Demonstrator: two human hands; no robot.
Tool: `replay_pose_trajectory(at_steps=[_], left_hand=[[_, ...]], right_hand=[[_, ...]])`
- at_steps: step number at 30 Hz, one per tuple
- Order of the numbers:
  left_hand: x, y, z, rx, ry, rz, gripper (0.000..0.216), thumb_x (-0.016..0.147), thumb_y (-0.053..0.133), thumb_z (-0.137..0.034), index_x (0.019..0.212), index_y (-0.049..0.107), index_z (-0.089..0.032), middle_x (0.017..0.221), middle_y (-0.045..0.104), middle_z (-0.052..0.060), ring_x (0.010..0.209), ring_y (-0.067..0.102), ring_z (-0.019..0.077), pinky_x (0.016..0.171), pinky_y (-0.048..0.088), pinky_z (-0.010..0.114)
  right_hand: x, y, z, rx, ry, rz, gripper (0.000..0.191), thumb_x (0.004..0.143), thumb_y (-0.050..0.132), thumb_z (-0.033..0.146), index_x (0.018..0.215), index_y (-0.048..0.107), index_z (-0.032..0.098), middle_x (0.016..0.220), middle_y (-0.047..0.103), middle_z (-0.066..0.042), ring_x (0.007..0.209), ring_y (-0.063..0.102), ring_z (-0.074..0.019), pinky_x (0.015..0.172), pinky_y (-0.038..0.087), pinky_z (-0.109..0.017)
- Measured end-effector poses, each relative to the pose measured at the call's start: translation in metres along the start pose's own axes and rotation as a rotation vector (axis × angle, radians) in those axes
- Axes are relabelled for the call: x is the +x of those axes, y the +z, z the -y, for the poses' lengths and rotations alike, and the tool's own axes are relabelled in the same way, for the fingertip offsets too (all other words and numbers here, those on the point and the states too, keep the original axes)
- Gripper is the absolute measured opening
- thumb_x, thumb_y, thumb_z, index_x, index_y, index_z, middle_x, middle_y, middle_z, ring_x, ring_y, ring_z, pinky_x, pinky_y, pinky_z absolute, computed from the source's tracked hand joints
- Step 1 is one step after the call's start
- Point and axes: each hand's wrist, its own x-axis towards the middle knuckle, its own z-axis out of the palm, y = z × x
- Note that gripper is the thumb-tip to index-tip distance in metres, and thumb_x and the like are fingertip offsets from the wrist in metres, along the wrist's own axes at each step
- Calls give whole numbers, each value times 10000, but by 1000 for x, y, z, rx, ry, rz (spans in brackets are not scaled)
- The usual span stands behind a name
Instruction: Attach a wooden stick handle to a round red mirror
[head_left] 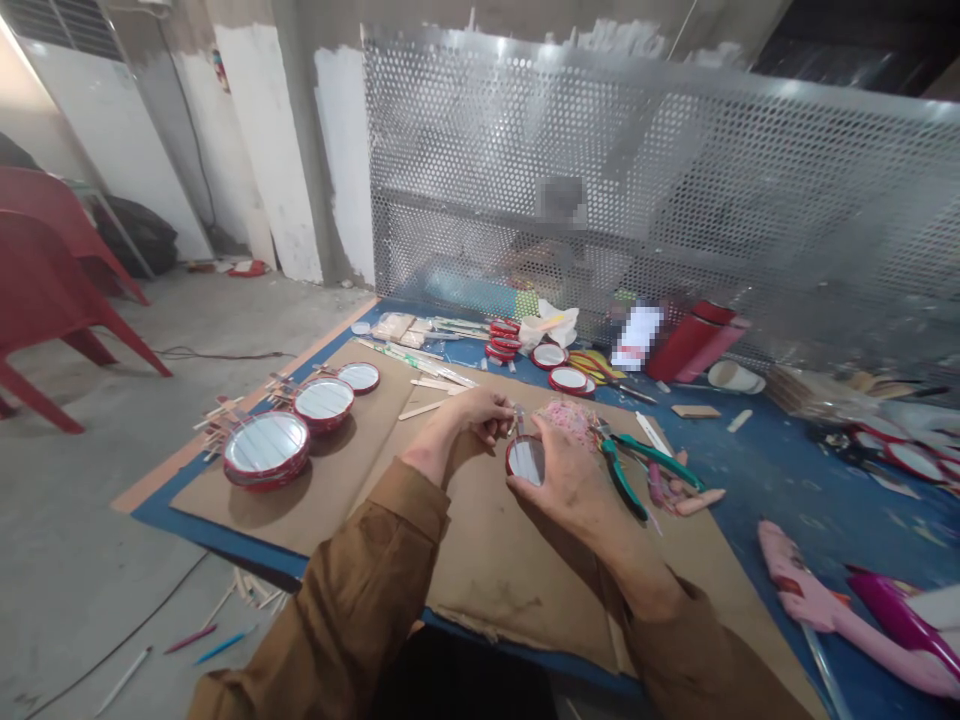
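My right hand (566, 475) is closed around a miniature banjo (526, 460), a small round body with a red rim and a pale face. Its short neck points away from me. Just to the left, my left hand (484, 412) has its fingers pinched together by the neck's far end; whatever they grip is too small to make out. Three larger miniature banjos, a big one (266, 443), a medium one (323, 400) and a smaller one (358, 377), lie at the left with wooden pegs on their necks. Pink tangled string (568, 422) is beyond my right hand.
Cardboard (487, 590) covers part of the blue table. Green-handled pliers (626, 470) lie right of my right hand, and a pink glue gun (799, 575) farther right. A red bottle (690, 340) leans by the perforated metal panel (637, 150). Wooden sticks (424, 408) lie behind.
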Motion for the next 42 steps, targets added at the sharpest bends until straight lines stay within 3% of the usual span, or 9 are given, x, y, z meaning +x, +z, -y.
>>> replay_pose_trajectory(at_steps=[15,23,42], left_hand=[[-3,1,-2,0,11,4,258,942,478,-92,693,535,-135,478,526,-60,365,477,52,462,495,175],[2,0,2,-42,-7,18,203,935,554,-178,736,550,-140,489,556,-55,366,486,60,488,540,215],[2,1,2,-45,15,25,264,955,479,-101,700,539,-134,505,557,-51,357,474,57,438,490,189]], right_hand=[[-1,3,-1,20,-17,-11,761,782,697,369,1445,426,113,1301,623,-220,1198,595,-386,988,475,-559],[-1,4,-4,11,-29,-2,776,773,709,382,1435,426,92,1319,611,-234,1220,582,-381,1003,473,-550],[-2,7,-7,17,-39,9,797,786,696,403,1468,395,122,1359,588,-223,1257,557,-393,1012,466,-562]])
